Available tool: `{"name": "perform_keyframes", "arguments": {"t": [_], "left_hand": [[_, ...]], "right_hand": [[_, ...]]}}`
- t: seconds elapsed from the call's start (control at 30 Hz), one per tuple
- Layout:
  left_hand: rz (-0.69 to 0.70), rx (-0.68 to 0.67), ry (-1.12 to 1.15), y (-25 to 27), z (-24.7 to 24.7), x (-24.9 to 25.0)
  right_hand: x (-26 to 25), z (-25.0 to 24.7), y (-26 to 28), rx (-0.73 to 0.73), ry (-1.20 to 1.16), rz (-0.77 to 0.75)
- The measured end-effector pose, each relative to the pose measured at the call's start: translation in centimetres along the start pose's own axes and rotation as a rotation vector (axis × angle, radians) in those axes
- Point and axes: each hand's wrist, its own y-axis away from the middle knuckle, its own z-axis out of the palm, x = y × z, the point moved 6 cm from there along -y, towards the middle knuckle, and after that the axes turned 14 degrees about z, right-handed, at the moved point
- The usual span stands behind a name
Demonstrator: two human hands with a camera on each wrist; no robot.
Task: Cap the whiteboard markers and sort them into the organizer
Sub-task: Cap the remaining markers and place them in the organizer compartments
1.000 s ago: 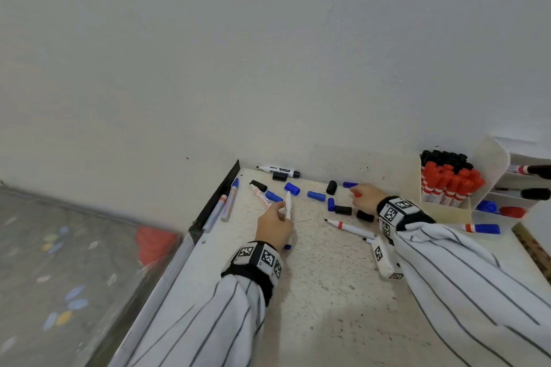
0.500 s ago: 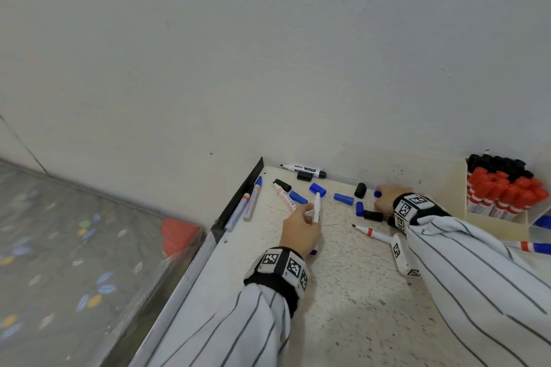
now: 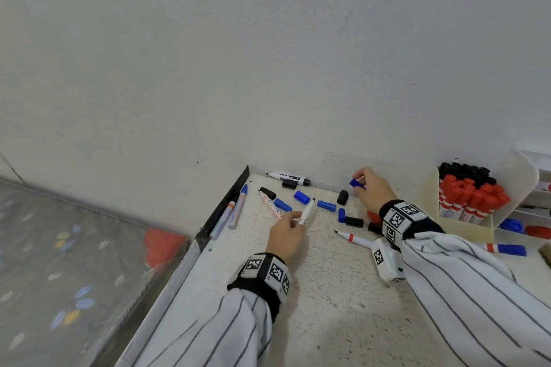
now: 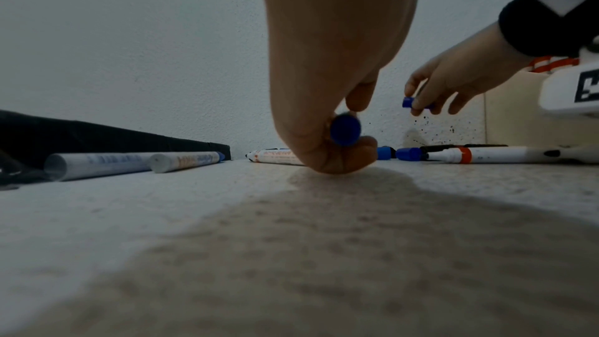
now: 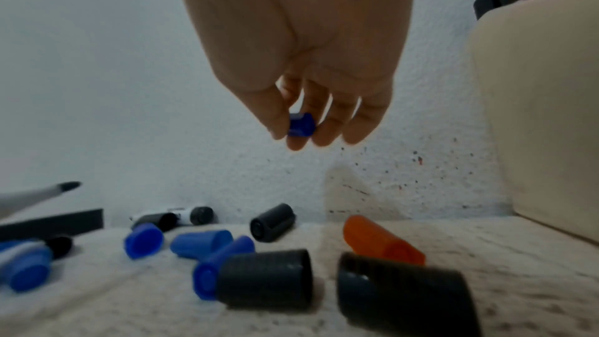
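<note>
A person's left hand pinches an uncapped blue whiteboard marker, tip raised, while right hand fingertips clamp a blue cap, apparently to cap it.

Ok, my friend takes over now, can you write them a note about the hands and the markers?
Left hand holds an uncapped blue marker, tip up.
Right hand pinches a blue cap near the wall.
Done: many capped red and black markers stand in the organizer.
Left: cap the held marker, then the other loose markers and caps on the table, and sort them.
</note>
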Motion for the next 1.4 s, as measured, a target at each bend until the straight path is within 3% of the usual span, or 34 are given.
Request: {"name": "perform_keyframes", "arguments": {"t": [0.27,0.6,0.8,0.93,1.07,1.23,1.4], "left_hand": [[0.109,-0.053,-0.042,0.2,0.5,0.7],[0.179,-0.132,-0.114,0.2,0.9,1.1],[0.227,-0.149,-0.158,0.0,1.0,1.0],[0.246,-0.168,-0.129,0.0,1.2,0.9],[0.274,-0.208,-0.124,0.0,1.5,0.8],[0.312,-0.160,-0.133,-0.2,1.2,0.9],[0.344,-0.135,-0.181,0.0,0.9,1.3]], "right_hand": [[-1.2,0.6,4.0,-0.087,0.001,-0.211],[0.1,1.8,5.9,-0.230,-0.144,-0.176],[1.6,1.5,5.8,-0.184,-0.165,-0.091],[1.7,1.2,6.1,-0.242,-0.208,-0.139],[1.5,1.3,6.2,-0.250,-0.116,-0.193],[1.1,1.4,5.9,-0.285,-0.078,-0.194],[0.7,1.6,6.3,-0.297,0.117,-0.185]]}}
